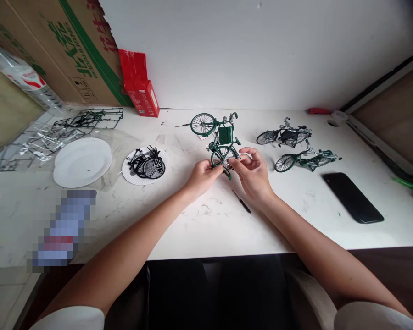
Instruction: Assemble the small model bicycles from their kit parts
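Observation:
Between my two hands a green model bicycle [226,135] is held up over the white table, its front wheel pointing away to the left. My left hand [203,178] pinches the lower edge of its rear wheel. On the other side of that wheel, my right hand [253,172] is closed with thumb and fingertips at the hub and rim. A thin black stick-like tool [241,201] lies on the table just below my hands. To the right stand a black model bicycle [285,134] and a second green model bicycle [306,159].
A paper plate [132,178] holds black bicycle parts [147,164]. Further left lie white plates [82,160] and plastic part frames [89,120]. A red box [141,91], a cardboard box [69,50] and a bottle [24,75] stand behind. A black phone [354,197] lies right.

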The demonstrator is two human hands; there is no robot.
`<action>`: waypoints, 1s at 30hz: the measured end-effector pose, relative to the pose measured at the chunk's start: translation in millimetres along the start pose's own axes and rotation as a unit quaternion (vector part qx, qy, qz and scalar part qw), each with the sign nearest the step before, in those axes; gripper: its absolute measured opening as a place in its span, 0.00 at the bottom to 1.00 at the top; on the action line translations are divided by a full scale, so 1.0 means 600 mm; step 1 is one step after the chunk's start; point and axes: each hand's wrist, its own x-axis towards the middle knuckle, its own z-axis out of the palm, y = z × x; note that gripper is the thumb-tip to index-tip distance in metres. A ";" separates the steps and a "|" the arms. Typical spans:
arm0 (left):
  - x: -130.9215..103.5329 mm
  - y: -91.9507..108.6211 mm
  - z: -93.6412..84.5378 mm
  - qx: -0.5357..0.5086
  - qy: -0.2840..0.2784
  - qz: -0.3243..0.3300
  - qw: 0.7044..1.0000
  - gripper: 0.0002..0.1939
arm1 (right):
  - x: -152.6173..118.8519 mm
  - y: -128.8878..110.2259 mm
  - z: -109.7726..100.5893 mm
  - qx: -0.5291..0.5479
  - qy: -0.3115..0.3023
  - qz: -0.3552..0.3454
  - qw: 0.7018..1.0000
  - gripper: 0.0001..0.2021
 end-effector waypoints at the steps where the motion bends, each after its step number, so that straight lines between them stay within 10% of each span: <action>1: 0.000 0.001 0.000 0.004 0.002 -0.002 1.000 0.14 | 0.000 0.001 0.000 0.005 0.001 -0.001 1.000 0.28; 30: -0.008 0.017 0.002 -0.018 0.020 -0.041 0.999 0.12 | 0.005 0.007 -0.003 0.018 0.005 -0.017 1.000 0.26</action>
